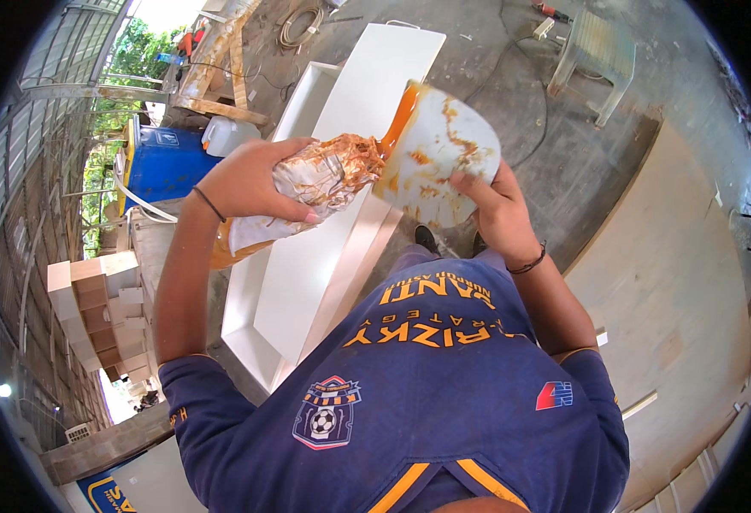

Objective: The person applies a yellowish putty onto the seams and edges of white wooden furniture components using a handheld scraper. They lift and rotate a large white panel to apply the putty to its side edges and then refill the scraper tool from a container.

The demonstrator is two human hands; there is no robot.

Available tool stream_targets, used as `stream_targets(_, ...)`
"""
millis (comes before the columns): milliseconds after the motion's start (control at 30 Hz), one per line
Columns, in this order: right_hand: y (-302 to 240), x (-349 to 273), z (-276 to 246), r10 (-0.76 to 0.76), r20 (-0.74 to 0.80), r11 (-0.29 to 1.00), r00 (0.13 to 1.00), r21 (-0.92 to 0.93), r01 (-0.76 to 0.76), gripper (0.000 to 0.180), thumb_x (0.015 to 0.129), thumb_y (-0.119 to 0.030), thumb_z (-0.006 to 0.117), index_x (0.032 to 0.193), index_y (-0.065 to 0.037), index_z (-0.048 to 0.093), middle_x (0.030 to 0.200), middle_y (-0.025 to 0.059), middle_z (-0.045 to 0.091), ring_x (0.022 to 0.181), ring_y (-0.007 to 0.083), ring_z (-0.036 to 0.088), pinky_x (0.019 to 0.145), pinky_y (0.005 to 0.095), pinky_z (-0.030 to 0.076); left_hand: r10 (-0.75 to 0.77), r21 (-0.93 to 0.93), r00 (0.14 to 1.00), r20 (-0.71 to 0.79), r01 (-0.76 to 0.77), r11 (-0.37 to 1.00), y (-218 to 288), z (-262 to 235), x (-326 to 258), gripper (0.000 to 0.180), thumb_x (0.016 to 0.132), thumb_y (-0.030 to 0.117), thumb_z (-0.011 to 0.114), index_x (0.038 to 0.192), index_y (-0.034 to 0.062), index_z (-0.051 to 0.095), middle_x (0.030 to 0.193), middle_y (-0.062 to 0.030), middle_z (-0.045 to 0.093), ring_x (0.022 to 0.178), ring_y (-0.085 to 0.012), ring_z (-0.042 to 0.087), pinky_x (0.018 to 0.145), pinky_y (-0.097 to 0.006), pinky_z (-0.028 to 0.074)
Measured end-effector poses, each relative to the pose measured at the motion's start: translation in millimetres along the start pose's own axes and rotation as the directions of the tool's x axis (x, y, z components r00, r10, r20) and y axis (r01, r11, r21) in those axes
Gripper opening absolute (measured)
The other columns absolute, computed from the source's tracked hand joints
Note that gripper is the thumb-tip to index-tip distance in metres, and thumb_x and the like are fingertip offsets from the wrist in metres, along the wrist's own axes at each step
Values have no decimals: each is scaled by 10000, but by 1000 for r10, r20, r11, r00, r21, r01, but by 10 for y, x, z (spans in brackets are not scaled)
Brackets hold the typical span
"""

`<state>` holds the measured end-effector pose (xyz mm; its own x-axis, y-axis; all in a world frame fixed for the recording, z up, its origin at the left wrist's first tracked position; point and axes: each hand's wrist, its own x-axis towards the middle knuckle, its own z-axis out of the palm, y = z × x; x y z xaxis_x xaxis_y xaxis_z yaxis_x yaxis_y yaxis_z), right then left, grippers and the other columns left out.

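A crumpled, glue-smeared plastic bag [320, 184] is gripped in the left hand [251, 184] and held against the rim of a white tub [439, 154], which is tilted and streaked with orange-brown glue. The tub is supported from below by the right hand [491, 209]. Beneath both hands, a long white cabinet panel [307, 282] is seen lying on the concrete floor [512, 77]. A blue drum [166, 162] stands just beyond the panel's left edge.

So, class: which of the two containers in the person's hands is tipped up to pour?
The glue-smeared plastic jar in the left hand; the right hand's white bowl sits below its mouth.
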<state>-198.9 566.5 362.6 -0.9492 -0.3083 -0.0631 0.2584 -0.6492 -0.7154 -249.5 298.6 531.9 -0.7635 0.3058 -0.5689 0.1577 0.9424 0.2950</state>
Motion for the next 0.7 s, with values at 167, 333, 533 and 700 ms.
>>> stream_targets(167,-207,54,110,-282,-5,940,960,-203,275,375,935,-65,547,1287,26,455,1227,87,572,1116,152,524,950,298,418,56,-120,990,-132,-72,990,-251,203,55,873,558,269,852,1306,-11,498,1077,-136,666,959,-192,640,896,-312,463)
stream_targets(333,-196,81,126,-420,48,821,906,-407,402,352,943,-67,550,1272,32,477,1191,83,582,1095,135,518,928,278,408,128,-209,953,-273,-189,960,-421,398,242,872,558,265,860,1307,-3,500,1093,-127,663,981,-191,634,913,-314,459)
stream_targets(533,-236,246,301,-528,125,650,840,-577,495,284,949,-87,559,1205,36,553,1136,76,600,1000,117,536,856,250,419,175,-305,887,-428,-324,896,-759,560,480,879,561,337,869,1300,21,514,1069,-146,674,970,-226,657,896,-324,482)
stream_targets(700,-250,496,560,-517,172,604,839,-621,500,271,947,-84,564,1191,35,565,1107,72,604,946,109,539,820,237,419,145,-403,850,-506,-383,831,-1076,663,678,878,572,339,868,1312,31,510,1072,-126,679,971,-202,660,889,-314,489)
